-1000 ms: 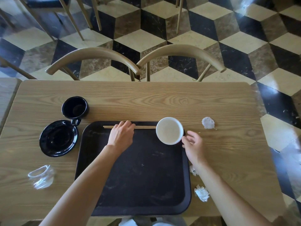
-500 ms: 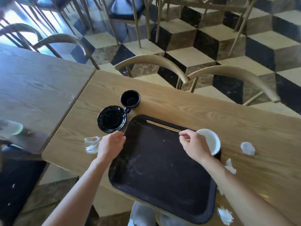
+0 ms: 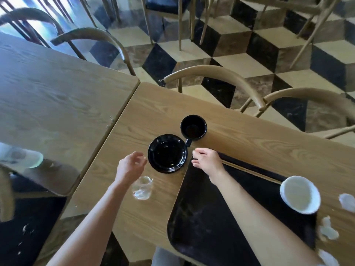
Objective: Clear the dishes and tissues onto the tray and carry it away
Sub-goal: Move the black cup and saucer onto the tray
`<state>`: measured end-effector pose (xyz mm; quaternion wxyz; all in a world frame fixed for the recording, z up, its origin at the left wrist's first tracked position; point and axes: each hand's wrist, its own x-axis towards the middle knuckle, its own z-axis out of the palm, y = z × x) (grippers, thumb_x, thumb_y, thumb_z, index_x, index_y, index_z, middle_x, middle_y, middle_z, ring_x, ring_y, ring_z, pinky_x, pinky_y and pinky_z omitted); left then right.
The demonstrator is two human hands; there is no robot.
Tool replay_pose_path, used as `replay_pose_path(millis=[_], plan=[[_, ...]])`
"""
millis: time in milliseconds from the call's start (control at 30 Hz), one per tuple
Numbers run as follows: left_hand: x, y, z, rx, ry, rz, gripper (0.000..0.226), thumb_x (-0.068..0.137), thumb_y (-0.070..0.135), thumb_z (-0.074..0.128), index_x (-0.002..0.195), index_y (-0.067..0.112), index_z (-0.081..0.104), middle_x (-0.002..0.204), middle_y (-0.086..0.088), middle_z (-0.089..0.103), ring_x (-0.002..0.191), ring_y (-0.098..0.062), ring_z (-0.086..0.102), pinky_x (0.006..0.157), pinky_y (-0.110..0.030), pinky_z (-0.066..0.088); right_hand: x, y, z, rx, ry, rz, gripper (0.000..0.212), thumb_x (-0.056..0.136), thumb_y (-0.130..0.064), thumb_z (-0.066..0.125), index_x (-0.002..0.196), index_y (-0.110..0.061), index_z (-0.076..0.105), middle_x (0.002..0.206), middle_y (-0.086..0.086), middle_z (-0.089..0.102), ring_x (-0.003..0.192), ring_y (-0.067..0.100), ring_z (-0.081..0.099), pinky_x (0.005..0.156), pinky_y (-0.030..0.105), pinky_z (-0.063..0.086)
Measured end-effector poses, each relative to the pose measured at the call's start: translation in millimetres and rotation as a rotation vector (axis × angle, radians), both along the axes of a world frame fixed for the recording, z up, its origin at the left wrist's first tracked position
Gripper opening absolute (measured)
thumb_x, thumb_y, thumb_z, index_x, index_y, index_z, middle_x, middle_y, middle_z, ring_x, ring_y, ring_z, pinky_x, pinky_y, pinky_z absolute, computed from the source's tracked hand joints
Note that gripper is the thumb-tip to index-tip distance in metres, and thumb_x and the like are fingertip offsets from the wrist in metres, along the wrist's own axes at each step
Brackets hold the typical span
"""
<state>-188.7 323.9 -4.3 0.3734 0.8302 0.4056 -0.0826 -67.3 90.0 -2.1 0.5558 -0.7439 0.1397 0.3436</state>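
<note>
A black saucer (image 3: 167, 153) lies on the wooden table (image 3: 249, 139) just left of the black tray (image 3: 201, 223). A black mug (image 3: 193, 127) stands behind it. My left hand (image 3: 130, 166) hovers at the saucer's left rim, open and empty. At the saucer's right rim, over the tray's corner, my right hand (image 3: 207, 161) is also open and empty. On the tray lie chopsticks (image 3: 251, 171) and a white bowl (image 3: 299, 194). A clear glass (image 3: 142, 188) lies by my left wrist. Crumpled tissues (image 3: 326, 230) sit right of the tray, one tissue (image 3: 346, 201) farther back.
A second wooden table (image 3: 48, 104) adjoins on the left. Curved wooden chair backs (image 3: 215, 73) stand along the far side, over a chequered floor. More chairs stand farther back.
My view swung left. Both hands left the tray: the right hand went from the chopsticks end to the saucer's right side, the left hand from the tray's edge to the saucer's left side.
</note>
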Motion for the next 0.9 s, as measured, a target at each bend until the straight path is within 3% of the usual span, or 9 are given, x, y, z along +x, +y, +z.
replay_pose_path(millis=[100,167,233,300,467,600,767,900], plan=[[12.8,11.4,-18.4,-0.101,0.063,-0.046,0.026,0.090,0.039,0.068,0.111,0.024,0.070,0.094,0.004,0.073,0.088,-0.022,0.071,0.083,-0.039,0.058,9.5,23.5,-15.9,0.039,0.061,-0.100,0.027,0.092,-0.025,0.068,0.117,-0.015,0.065,0.106,0.008,0.070,0.084,0.020,0.072,0.079,0.033,0.062],[16.4,12.9,-26.7,-0.199,0.054,-0.013,0.023,0.090,0.033,0.069,0.108,0.020,0.072,0.091,0.003,0.075,0.072,-0.015,0.073,0.075,-0.036,0.061,12.4,32.7,-22.7,0.048,0.094,-0.150,0.025,0.092,-0.025,0.068,0.112,-0.010,0.067,0.103,0.008,0.070,0.081,0.019,0.072,0.078,0.032,0.062],[19.3,12.0,-31.3,-0.245,0.036,0.005,0.017,0.091,0.025,0.069,0.106,0.017,0.073,0.089,0.001,0.076,0.058,-0.007,0.070,0.060,-0.023,0.057,14.8,39.8,-26.3,0.052,0.115,-0.196,0.019,0.092,-0.024,0.068,0.102,-0.008,0.070,0.093,0.006,0.065,0.075,0.018,0.070,0.079,0.033,0.062],[21.7,11.6,-33.6,-0.264,0.015,0.031,0.014,0.091,0.021,0.070,0.103,0.014,0.073,0.086,0.002,0.076,0.058,-0.007,0.070,0.054,-0.016,0.053,17.9,44.1,-26.2,0.075,0.138,-0.220,0.015,0.094,-0.021,0.067,0.093,-0.007,0.069,0.087,0.006,0.058,0.072,0.017,0.064,0.083,0.036,0.062],[24.5,16.9,-33.4,-0.277,-0.015,0.040,0.008,0.088,0.018,0.074,0.093,0.013,0.075,0.071,0.002,0.077,0.060,-0.012,0.074,0.070,-0.030,0.060,25.7,44.6,-28.5,0.134,0.210,-0.306,0.028,0.093,-0.018,0.070,0.102,0.008,0.068,0.091,0.013,0.062,0.081,0.019,0.067,0.089,0.036,0.060],[25.7,12.9,-26.5,-0.310,-0.071,0.056,0.002,0.088,0.010,0.072,0.087,0.010,0.074,0.072,-0.002,0.077,0.062,-0.015,0.076,0.071,-0.034,0.063,32.8,40.3,-14.6,0.199,0.173,-0.378,0.021,0.088,-0.011,0.074,0.087,0.010,0.072,0.088,0.015,0.070,0.092,0.025,0.072,0.092,0.034,0.058],[22.8,3.3,-14.3,-0.249,-0.100,0.036,0.009,0.086,0.011,0.072,0.079,0.017,0.072,0.067,0.002,0.076,0.059,-0.012,0.075,0.072,-0.034,0.061,35.0,28.1,3.6,0.228,0.169,-0.430,0.016,0.084,-0.003,0.077,0.084,0.012,0.071,0.093,0.016,0.072,0.101,0.032,0.072,0.086,0.033,0.061],[17.4,-7.9,-1.7,-0.297,-0.153,0.095,0.006,0.087,0.008,0.072,0.083,0.012,0.072,0.071,-0.003,0.077,0.064,-0.016,0.076,0.068,-0.031,0.063,26.5,10.9,18.6,0.272,0.151,-0.423,0.015,0.084,-0.005,0.078,0.076,0.007,0.072,0.089,0.014,0.071,0.102,0.033,0.072,0.089,0.036,0.060]])
